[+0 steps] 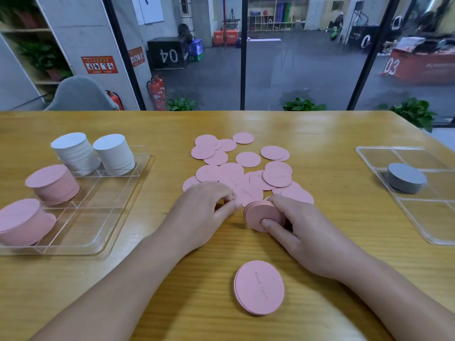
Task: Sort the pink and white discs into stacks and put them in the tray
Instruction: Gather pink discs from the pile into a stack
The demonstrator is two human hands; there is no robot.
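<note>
Wooden table, loose pink discs just beyond both hands' fingers.
Right hand fingers curled, gripping tilted disc stack; left hand pinches a disc edge beside it. Tray far left.

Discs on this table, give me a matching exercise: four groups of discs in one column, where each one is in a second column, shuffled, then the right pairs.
Column one:
1. white stacks
2. grey stack
3. loose pink discs
4. small pink stack

Column two:
A. spread over the middle of the table
B. gripped on edge by the right hand
C. in the far compartments of the left tray
D. in the right tray

Pairs: 1-C, 2-D, 3-A, 4-B
</note>
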